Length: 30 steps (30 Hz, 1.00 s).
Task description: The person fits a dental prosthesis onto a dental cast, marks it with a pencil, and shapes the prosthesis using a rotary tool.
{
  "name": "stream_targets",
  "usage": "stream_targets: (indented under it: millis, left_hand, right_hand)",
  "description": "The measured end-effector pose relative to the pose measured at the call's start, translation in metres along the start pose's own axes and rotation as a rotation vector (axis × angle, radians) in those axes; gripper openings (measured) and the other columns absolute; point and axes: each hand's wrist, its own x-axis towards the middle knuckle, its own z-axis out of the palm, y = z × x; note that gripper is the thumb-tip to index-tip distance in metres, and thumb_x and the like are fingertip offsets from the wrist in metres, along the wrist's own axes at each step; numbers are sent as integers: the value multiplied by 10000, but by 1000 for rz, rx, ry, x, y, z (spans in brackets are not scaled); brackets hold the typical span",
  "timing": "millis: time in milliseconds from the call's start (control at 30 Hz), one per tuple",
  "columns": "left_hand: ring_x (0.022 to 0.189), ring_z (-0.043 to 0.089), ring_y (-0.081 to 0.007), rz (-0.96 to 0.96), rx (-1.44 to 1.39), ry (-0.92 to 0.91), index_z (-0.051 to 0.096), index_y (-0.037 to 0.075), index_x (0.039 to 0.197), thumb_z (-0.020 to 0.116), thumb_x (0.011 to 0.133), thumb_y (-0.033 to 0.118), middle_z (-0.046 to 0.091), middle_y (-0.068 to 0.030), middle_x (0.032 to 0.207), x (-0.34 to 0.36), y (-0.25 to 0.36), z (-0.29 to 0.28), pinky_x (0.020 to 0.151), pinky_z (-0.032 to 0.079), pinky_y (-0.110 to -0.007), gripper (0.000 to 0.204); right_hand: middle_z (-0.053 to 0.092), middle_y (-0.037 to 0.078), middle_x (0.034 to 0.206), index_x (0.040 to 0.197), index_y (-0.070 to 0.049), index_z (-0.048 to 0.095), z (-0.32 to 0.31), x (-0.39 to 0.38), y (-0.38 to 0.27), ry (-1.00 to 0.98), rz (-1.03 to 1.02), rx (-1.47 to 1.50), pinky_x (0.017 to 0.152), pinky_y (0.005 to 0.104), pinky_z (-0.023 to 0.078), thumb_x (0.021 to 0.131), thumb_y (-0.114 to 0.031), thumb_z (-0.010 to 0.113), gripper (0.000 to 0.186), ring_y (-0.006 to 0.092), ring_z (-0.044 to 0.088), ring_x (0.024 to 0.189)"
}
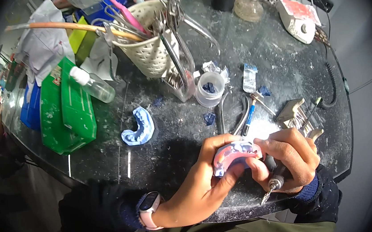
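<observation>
My left hand (197, 188) grips a blue dental cast (234, 152) with a pink base on its arch, thumb below and fingers behind. Tucked in the palm of my right hand (295, 154) is a rotary handpiece (276, 180), its silver bur pointing down and left, away from the cast. The right thumb and index finger also touch the cast's right end. Another blue horseshoe-shaped cast (146, 128) lies apart on the dark bench, left of my hands. Beyond the held cast lie a blue-handled tool (250, 118) and metal pliers (221, 118).
A cream basket (142, 57) full of pliers stands at the back. A small clear cup (209, 96) holds dark blue bits. Green boxes (67, 114) and a clear bottle (96, 87) sit left. At the right are a white control box (298, 27) and a bur holder (292, 112).
</observation>
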Motion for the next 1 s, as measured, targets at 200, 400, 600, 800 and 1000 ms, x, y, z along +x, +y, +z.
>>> stream_targets:
  millis: [200, 400, 600, 800, 1000]
  left_hand:
    - [993, 520, -186, 19, -333, -82, 178, 79, 1372, 510, 870, 286, 483, -165, 1202, 0, 3, -6, 701, 421, -282, 636]
    - [923, 531, -188, -33, -210, -52, 201, 66, 1345, 456, 867, 517, 493, -182, 1197, 0, 4, -12, 686, 438, -298, 705]
    - [936, 543, -192, 0, -139, -47, 236, 69, 1314, 468, 881, 489, 512, -185, 1164, 2, 4, -10, 699, 448, -307, 646]
    - [963, 543, -220, 168, -179, -12, 258, 83, 1274, 515, 885, 422, 476, -214, 1209, 6, -4, -5, 730, 466, -339, 577]
    - [1130, 500, -286, 336, -231, -230, 254, 107, 1276, 513, 902, 211, 412, -234, 1267, 12, -1, -15, 925, 426, -424, 467]
  right_hand:
    - [609, 108, 720, 870, 3, 658, 0, 2, 2, 16, -21, -16, 502, 275, 482, 735, -178, 751, 244, 188, 615, 576]
    - [606, 110, 735, 933, 1, 684, -3, -2, 0, 21, -31, 11, 509, 275, 491, 736, -157, 755, 263, 184, 614, 580]
    - [600, 95, 744, 943, -12, 699, -6, -3, -2, 19, -17, -16, 509, 273, 496, 688, -152, 801, 308, 179, 614, 602]
    - [584, 110, 815, 1013, -19, 686, -16, 2, -4, -52, 31, 26, 538, 268, 513, 648, -272, 848, 472, 171, 625, 630]
    - [606, 122, 913, 1131, -33, 648, -30, 10, 1, -19, 54, 167, 593, 283, 542, 613, -279, 846, 607, 179, 650, 752]
